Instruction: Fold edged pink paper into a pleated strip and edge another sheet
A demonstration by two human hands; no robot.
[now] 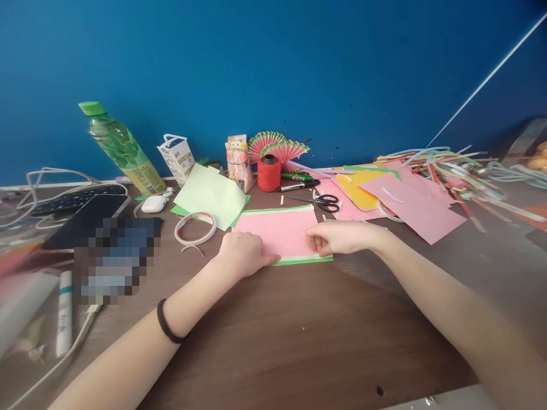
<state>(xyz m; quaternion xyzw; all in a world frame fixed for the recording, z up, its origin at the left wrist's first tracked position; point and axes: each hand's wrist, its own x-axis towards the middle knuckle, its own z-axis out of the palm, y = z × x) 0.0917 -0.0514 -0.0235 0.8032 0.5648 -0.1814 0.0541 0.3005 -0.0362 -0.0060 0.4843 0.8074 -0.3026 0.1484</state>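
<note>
While the L hand [241, 254], fingers curled shut, presses on the near-left corner of the pink-on-green paper sheet [280, 233] lying mid-desk [273, 324], prob. to stop it sliding, the R hand [337, 237] pinches its right edge w/ thumb & fingers, tape roll [195, 228] just left.

Sheet [282, 230] lies flat mid-table [299, 330], L hand [243, 253] on its near-left corner, R hand [337, 237] on its right edge. Tape roll [195, 228] just left of sheet; loose paper [211, 193] behind the roll, w/ mouse [154, 203] further left. Scissors [322, 202] behind sheet's right end, pens [297, 181] & thread spool [269, 172] behind those, folded fans [277, 147] at the wall. Bottle [122, 148] & carton [176, 156] back-left. Paper pile [405, 205] to the right, strips [448, 162] behind it.
</note>
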